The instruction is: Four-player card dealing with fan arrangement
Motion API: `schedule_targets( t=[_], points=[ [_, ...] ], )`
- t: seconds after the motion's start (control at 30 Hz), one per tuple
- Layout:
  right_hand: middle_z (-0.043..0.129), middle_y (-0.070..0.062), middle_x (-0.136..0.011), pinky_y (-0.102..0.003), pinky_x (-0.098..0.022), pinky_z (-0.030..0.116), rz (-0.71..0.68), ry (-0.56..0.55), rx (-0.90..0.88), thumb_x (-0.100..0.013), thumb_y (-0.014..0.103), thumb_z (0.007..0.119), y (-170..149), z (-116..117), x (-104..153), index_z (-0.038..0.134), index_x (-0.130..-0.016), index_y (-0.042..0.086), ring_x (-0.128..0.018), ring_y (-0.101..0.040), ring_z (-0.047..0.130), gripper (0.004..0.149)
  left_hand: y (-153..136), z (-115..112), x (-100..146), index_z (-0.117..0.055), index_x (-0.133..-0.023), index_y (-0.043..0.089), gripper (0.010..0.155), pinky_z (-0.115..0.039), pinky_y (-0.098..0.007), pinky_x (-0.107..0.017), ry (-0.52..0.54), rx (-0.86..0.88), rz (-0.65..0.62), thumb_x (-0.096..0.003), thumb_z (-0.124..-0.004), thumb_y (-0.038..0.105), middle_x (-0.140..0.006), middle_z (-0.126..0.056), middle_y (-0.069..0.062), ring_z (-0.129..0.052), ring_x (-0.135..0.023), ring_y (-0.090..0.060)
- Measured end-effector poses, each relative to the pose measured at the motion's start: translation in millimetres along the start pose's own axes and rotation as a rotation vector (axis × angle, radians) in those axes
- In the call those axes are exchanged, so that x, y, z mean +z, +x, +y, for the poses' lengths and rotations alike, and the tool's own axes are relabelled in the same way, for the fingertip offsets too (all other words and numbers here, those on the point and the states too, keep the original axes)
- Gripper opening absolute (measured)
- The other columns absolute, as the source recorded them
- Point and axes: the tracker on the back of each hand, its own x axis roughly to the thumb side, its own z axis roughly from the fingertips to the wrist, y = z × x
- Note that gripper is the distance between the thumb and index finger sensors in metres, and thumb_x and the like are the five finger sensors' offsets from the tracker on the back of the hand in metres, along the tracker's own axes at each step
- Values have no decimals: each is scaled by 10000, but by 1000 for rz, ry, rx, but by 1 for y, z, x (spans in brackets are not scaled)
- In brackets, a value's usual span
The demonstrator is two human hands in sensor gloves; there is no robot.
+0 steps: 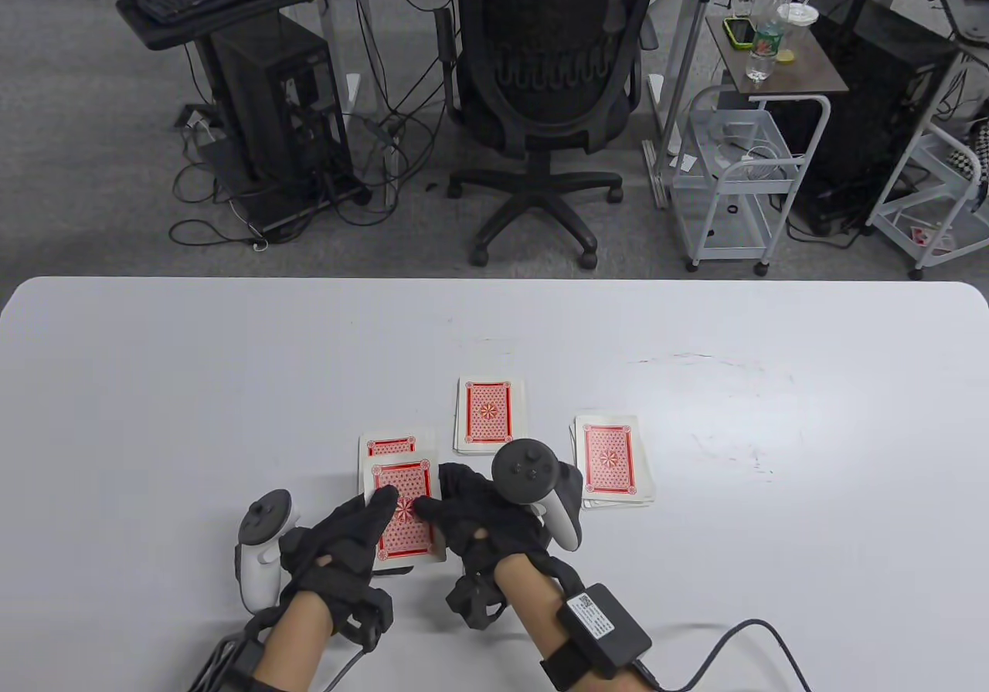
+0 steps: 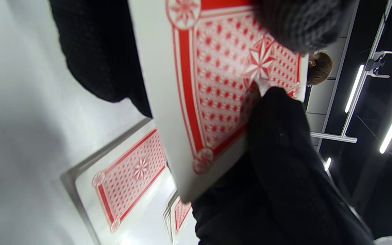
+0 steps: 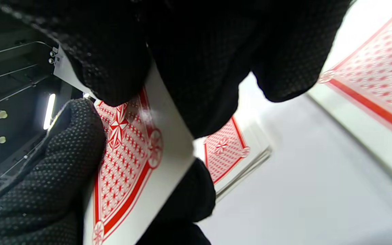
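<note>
White bench [image 1: 232, 383]: three face-down piles [image 1: 488, 412] are laid; the remaining deck [image 1: 406, 518] is gripped by the left hand [image 1: 348, 545], its top card pinched by the right hand [image 1: 479, 510]. Fanning appears undone.

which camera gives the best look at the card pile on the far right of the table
The table view: the right pile lies whole and unobstructed, face down, its cards slightly offset, right of the right hand. In the right wrist view a card back cut off at the right edge may be it. The left wrist view doesn't clearly show it.
</note>
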Motion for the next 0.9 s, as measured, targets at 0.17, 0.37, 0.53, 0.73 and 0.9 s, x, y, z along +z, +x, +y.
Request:
schedule_targets(
  t=[0.17,0.37,0.53,0.73,0.9],
  points=[
    [870,-50,-741,-516,-450,781,3,-7,36,-502,311,884,11,1,-25,662,-965,53,-358,-151,1017,574,4,33,3,-739,-951,250,547,-880,-457,-497,81,39,11,-501,-743,561,-844,-943,37,-1036,-678,-293],
    [841,-45,-758,-511,-443,783,67,14,159,-511,309,866,29,11,-73,541,-1029,9,-343,-131,1007,681,2,70,7,-727,-961,250,554,-874,-456,-508,233,40,50,-505,-740,564,-860,-932,32,-1026,-693,-296],
    [838,-37,-752,-502,-436,793,147,26,322,-508,318,863,31,27,-107,507,-1040,-7,-328,-109,1005,718,-2,77,8,-714,-972,247,566,-867,-460,-517,271,23,101,-507,-737,569,-887,-914,14,-1015,-707,-304],
    [844,-32,-743,-486,-429,807,266,45,544,-506,331,869,19,46,-123,494,-1043,-19,-327,-92,1017,742,-3,78,4,-709,-976,245,570,-863,-459,-524,260,9,120,-508,-737,568,-896,-906,13,-1010,-716,-302],
    [858,3,-694,-474,-430,802,327,30,873,-502,417,876,15,61,-125,500,-1049,-6,-293,-65,988,787,-1,73,3,-713,-973,244,569,-866,-460,-519,242,-6,106,-506,-739,567,-891,-911,12,-1013,-711,-304]
  ],
)
